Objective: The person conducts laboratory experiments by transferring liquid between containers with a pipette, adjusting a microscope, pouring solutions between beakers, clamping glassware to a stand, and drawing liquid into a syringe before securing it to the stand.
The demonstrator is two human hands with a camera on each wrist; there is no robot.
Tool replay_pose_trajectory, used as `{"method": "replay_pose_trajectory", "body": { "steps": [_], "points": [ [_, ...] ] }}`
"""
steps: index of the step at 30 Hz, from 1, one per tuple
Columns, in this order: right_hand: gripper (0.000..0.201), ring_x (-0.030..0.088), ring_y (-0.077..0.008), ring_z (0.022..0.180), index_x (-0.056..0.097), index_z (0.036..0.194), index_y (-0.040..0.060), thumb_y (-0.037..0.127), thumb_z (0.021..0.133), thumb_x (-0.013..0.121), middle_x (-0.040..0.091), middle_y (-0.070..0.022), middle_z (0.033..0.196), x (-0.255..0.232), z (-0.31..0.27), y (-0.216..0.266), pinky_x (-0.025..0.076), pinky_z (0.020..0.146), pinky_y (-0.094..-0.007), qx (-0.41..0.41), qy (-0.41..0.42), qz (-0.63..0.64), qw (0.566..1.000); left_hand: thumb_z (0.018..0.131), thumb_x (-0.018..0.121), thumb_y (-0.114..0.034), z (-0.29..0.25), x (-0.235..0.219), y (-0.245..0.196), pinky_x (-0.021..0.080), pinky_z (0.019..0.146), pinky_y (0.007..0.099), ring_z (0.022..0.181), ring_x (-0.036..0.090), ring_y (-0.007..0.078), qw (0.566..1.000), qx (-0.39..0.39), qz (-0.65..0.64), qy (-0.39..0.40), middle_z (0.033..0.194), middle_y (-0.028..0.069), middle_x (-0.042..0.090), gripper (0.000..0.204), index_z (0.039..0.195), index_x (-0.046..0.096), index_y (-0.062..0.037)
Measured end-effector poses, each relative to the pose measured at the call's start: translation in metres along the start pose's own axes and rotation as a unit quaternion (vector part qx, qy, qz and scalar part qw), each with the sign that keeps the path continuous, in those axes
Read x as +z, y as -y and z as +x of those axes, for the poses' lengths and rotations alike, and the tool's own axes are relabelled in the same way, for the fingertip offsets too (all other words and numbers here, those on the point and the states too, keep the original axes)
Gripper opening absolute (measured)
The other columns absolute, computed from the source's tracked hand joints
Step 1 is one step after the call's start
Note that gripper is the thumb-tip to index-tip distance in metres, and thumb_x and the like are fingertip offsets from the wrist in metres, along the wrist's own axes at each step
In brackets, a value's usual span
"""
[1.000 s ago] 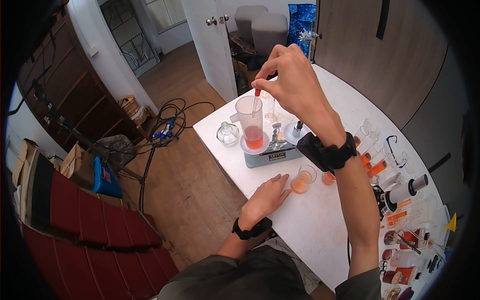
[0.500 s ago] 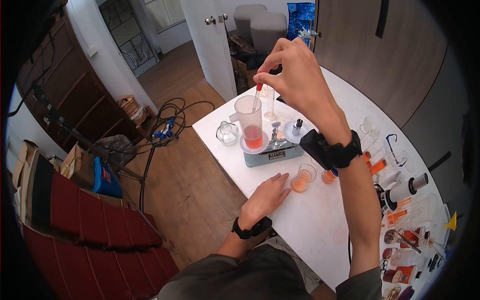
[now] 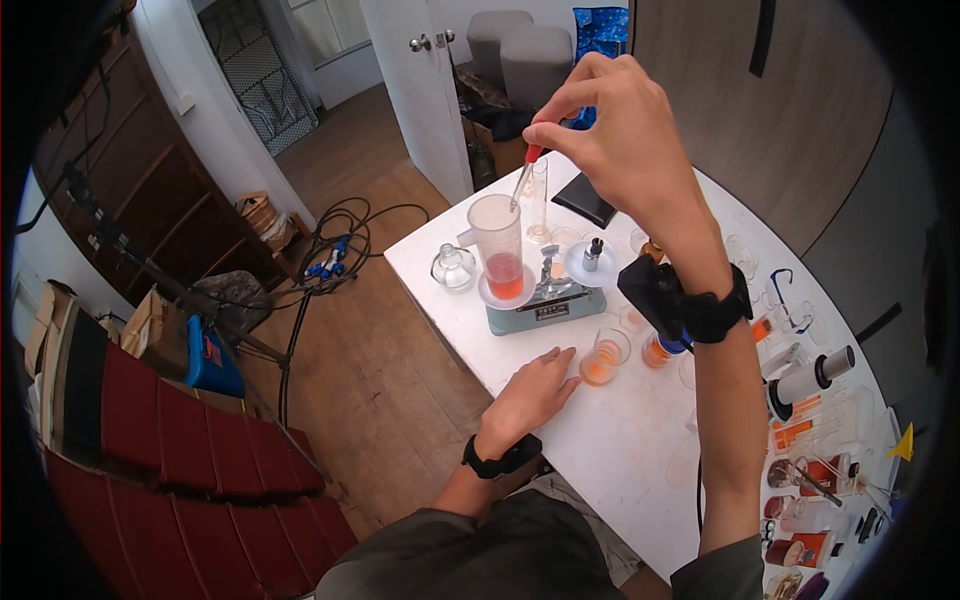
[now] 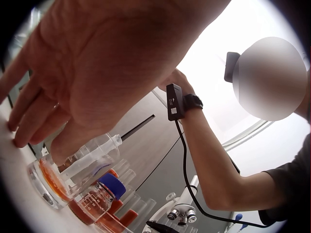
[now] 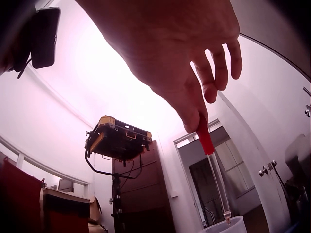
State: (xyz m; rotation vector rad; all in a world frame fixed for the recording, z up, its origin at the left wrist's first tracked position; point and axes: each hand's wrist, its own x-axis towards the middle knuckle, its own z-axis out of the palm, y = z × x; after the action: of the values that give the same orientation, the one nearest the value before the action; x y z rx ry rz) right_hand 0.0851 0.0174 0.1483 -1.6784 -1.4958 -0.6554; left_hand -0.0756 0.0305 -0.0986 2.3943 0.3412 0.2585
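Observation:
My right hand [image 3: 625,130] pinches the red bulb of a glass dropper [image 3: 525,178] between thumb and finger, its tip at the rim of a tall clear beaker [image 3: 497,232] holding pinkish-red liquid. In the right wrist view the dropper [image 5: 217,179] slants down, with a drop at its tip over the beaker's rim [image 5: 233,225]. The beaker stands on the left pan of a teal balance [image 3: 548,312]; a small weight [image 3: 592,254] is on the right pan. My left hand [image 3: 532,396] rests on the table, fingers extended, beside a glass with orange contents [image 3: 600,364].
A round glass bottle [image 3: 454,267] stands left of the balance, a glass cylinder [image 3: 540,205] behind it. A blue-capped bottle [image 4: 92,203] of orange liquid is near the left hand. Tubes, bottles and a microscope [image 3: 812,384] line the table's right side. A black flat object [image 3: 584,200] lies at the back.
My right hand has risen and moved right, drawing the dropper up from inside the beaker to its rim. The left hand stays in place.

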Motion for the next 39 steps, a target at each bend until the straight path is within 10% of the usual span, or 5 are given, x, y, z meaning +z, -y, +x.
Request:
{"method": "replay_pose_trajectory", "body": {
  "steps": [15, 39],
  "points": [
    [0.009, 0.057, -0.0236, 0.088, 0.080, 0.079, 0.0068, 0.013, 0.073, 0.082, 0.063, -0.0051, 0.084, -0.087, -0.076, 0.002, 0.046, 0.077, -0.0373, 0.081, -0.020, -0.036, 0.996, 0.098, 0.061, -0.020, 0.001, -0.001, -0.011, 0.051, 0.092, 0.0487, 0.104, 0.064, 0.0452, 1.000, -0.026, -0.005, -0.010, 0.120, 0.0263, 0.066, 0.041, 0.131, 0.056, 0.0035],
    [0.014, 0.053, -0.0263, 0.095, 0.072, 0.079, 0.0023, 0.007, 0.073, 0.084, 0.059, -0.0055, 0.091, -0.055, -0.162, -0.012, 0.044, 0.084, -0.0399, 0.134, 0.087, -0.017, 0.987, 0.097, 0.062, -0.020, 0.002, -0.002, -0.013, 0.052, 0.090, 0.0481, 0.102, 0.065, 0.0445, 1.000, -0.022, -0.001, -0.022, 0.114, 0.0270, 0.068, 0.041, 0.130, 0.058, 0.0045]
  ]
}}
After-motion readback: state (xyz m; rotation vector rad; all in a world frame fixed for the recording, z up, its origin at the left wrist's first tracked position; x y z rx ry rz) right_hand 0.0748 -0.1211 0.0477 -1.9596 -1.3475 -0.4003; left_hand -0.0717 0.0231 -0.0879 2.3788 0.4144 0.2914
